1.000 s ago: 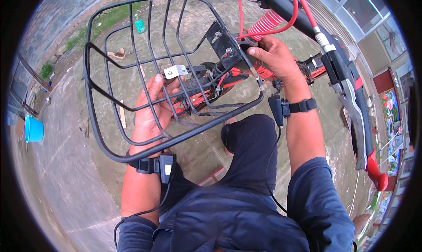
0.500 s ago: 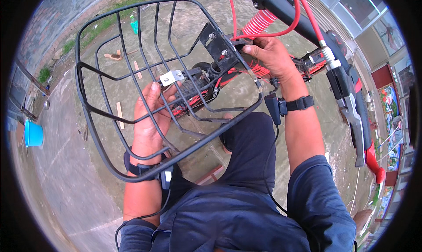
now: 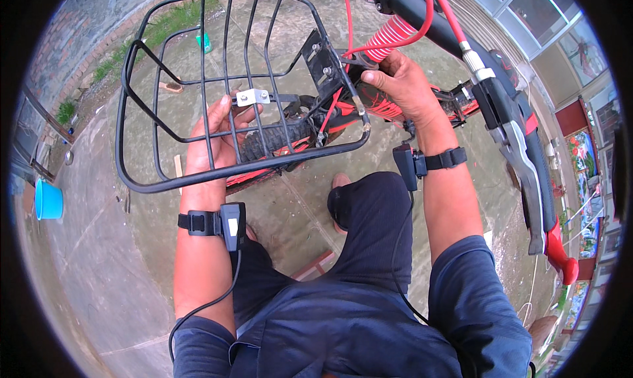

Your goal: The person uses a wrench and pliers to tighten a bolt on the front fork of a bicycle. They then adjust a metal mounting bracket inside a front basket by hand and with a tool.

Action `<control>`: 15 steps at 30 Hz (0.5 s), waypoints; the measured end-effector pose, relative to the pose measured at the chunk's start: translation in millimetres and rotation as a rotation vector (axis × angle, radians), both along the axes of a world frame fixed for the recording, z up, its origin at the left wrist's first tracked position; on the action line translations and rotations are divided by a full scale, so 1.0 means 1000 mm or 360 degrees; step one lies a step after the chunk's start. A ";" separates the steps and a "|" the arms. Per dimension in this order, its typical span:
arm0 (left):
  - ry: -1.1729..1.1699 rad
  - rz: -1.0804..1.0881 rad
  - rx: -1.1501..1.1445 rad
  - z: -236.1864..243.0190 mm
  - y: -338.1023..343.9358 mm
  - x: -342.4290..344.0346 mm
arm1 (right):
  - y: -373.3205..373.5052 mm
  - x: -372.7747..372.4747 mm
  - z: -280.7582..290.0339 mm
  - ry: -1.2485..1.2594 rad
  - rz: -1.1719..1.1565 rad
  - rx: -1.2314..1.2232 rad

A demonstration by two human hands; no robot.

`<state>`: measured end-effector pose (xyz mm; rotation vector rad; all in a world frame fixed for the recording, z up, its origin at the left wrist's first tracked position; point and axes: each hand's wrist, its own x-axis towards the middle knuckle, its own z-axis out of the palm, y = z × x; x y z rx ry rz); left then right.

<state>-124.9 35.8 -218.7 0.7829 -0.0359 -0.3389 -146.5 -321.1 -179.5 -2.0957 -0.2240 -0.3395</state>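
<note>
A black wire bicycle basket (image 3: 153, 185) hangs tilted at the front of a bicycle. My left hand (image 3: 212, 133) grips it from beneath, thumb by a small silver bracket (image 3: 245, 98) bolted on its wires; some fingers are hidden behind the wires. A black mounting plate (image 3: 322, 71) with bolts forms the basket's bike-side end. Just behind that plate, my right hand (image 3: 402, 85) is closed around a black bracket (image 3: 359, 62) below the red-and-white striped tube (image 3: 389, 38). Its fingertips are partly out of sight. The front tyre (image 3: 267, 141) shows through the wires.
The handlebar with its brake lever (image 3: 517, 154) extends down the right side, and red cables (image 3: 443, 12) loop above my right hand. A blue bucket (image 3: 49, 200) stands far left. Wood scraps (image 3: 173, 87) and a green bottle (image 3: 204, 43) lie on the concrete beyond the basket.
The basket has tilted, its near rim rising away from my body. My left hand has moved slightly up and left with it. My right hand has stayed almost in place.
</note>
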 end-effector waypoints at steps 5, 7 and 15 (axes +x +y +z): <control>0.0030 0.0016 -0.0022 0.002 -0.001 0.002 | 0.010 -0.005 -0.003 -0.0022 -0.0134 -0.0095; 0.0030 0.0013 -0.0032 0.001 -0.001 0.002 | 0.011 -0.006 -0.003 -0.0057 -0.0142 -0.0079; 0.0011 0.0055 0.0000 0.004 -0.003 -0.006 | 0.043 -0.013 0.009 -0.0013 0.0000 0.0456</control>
